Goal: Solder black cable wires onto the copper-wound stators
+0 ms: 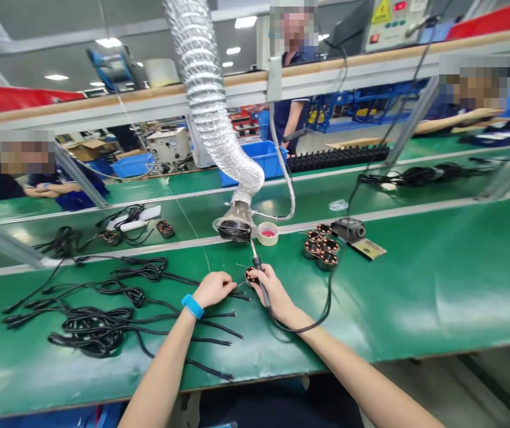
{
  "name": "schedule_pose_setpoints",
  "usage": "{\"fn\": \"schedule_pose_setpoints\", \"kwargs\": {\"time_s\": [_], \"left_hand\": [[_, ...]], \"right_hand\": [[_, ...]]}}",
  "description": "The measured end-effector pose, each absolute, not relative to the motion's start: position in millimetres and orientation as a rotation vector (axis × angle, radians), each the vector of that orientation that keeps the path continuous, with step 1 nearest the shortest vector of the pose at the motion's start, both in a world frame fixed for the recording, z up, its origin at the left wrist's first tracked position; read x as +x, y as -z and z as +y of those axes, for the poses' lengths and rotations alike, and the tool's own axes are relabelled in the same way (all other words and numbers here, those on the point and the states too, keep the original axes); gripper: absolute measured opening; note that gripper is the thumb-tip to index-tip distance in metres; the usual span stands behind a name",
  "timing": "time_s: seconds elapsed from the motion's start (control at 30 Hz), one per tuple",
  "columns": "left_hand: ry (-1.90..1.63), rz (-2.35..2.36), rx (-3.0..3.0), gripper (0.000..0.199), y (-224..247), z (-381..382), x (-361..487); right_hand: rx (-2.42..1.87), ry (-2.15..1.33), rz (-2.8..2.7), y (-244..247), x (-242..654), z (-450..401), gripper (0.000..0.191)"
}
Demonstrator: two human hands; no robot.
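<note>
My right hand [273,292] is closed around a soldering iron [261,282], its tip pointing up and away toward the fume duct. Beside its fingers is a small round copper-wound coil [251,274], partly covered by the hand. My left hand [214,288], with a blue band on the wrist, has its fingers pinched together at a cable end left of the coil; what exactly they hold is too small to make out. Black cables [98,327] lie to the left, their stripped ends pointing toward the right hand. A round tub with something red inside [268,233] stands behind the coil.
A silver duct [205,95] hangs down to a nozzle [236,223] above the work spot. Several coils [321,245] and an iron stand [348,229] sit at the right. The iron's cord loops beside my right forearm. People sit and stand beyond the shelf rail [353,74].
</note>
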State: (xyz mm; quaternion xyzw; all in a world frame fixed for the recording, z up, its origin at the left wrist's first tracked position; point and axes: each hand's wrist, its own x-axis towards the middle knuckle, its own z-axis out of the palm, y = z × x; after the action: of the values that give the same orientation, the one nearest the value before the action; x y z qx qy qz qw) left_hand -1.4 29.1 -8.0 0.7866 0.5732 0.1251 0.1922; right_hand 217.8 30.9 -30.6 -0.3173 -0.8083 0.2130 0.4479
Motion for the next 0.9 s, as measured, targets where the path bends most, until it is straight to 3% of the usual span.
{"fn": "schedule_pose_setpoints", "kwargs": {"time_s": [0.23,0.37,0.53,0.73,0.9], "left_hand": [[-0.665,1.474,1.751,0.021,14.4,35.9,-10.3],[-0.773,1.429,1.632,0.034,16.0,43.8,1.6],[-0.993,1.167,1.442,0.033,21.9,44.5,15.0],[-1.087,1.268,1.449,0.038,25.7,39.6,15.0],[-1.155,1.390,1.475,0.024,22.8,37.1,23.2]], "right_hand": [[-0.744,-0.470,-1.982,42.0,200.1,39.6,0.029],[-0.796,-0.402,-1.927,51.2,200.4,38.0,0.035],[-0.825,-0.467,-1.969,55.0,200.9,40.4,0.036],[-0.805,-0.502,-1.963,52.9,200.4,41.9,0.031],[-0.826,-0.448,-1.950,49.3,201.0,41.4,0.029]]}}
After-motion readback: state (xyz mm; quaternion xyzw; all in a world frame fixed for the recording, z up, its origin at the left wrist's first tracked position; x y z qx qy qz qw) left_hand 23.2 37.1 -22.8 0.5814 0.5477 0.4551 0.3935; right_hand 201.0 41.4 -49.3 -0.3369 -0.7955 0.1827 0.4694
